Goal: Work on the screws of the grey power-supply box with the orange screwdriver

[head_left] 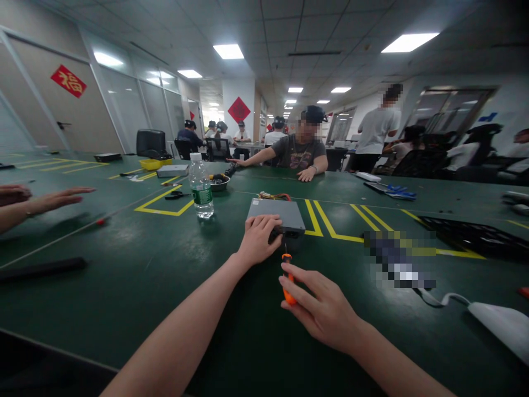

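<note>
A grey computer power supply [285,210] lies flat on the green table, its bundle of coloured cables [275,196] coming out at the far side. My left hand [261,237] is closed over its near left corner, fingers on the top and thumb at the near face. Between the fingertips and thumb of my right hand [320,300] is a screwdriver [288,281] with an orange and black handle. Its thin shaft points at the power supply's near face; whether the tip touches a screw cannot be made out.
A water bottle [201,190] stands left of the power supply, before a metal bowl [219,182]. A blurred-out device with a white cable [444,299] lies right. Another person's hand [58,201] reaches in at left; a person [300,146] leans on the far edge.
</note>
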Tool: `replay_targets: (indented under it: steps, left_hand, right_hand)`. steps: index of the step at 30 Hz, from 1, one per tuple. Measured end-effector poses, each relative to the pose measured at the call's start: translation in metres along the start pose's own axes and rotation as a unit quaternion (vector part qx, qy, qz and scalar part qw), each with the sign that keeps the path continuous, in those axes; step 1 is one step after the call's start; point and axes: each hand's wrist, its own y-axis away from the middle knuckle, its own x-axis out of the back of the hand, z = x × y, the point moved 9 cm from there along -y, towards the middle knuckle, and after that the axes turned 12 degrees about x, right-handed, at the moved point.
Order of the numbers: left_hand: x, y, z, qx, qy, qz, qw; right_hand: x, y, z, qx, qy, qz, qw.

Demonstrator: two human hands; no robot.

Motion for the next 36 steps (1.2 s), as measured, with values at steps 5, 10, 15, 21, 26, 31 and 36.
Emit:
replay_targets:
  steps: [5,10,15,21,26,31,36]
  left_hand:
    - [0.000,-0.001,-0.001,0.005,0.005,-0.001,1.000]
    - [0.000,-0.001,-0.003,0.013,0.007,-0.001,1.000]
    - [-0.001,-0.002,-0.004,0.016,0.010,0.007,1.000]
    - [-0.001,-0.003,-0.003,0.026,0.002,0.006,1.000]
    - [0.000,-0.002,-0.003,0.025,0.000,0.007,1.000]
    - [0.000,-0.002,-0.003,0.025,0.003,0.006,1.000]
    - [-0.001,-0.003,-0.003,0.030,-0.001,0.003,1.000]
  right_hand:
    - [0.011,0.006,0.004,-0.003,0.004,0.072,0.997]
    - [-0.001,0.002,0.000,-0.032,-0.005,-0.024,0.999]
    - [-0.002,-0.004,-0.006,0.006,0.013,0.000,1.000]
    - [0.006,0.001,0.004,-0.030,-0.010,0.073,0.997]
    - [-0.004,0.003,0.005,-0.058,-0.036,-0.014,0.998]
    - [-0.005,-0.003,-0.003,-0.008,-0.003,-0.021,1.000]
    - [0.000,0.000,0.003,-0.014,-0.004,0.046,0.999]
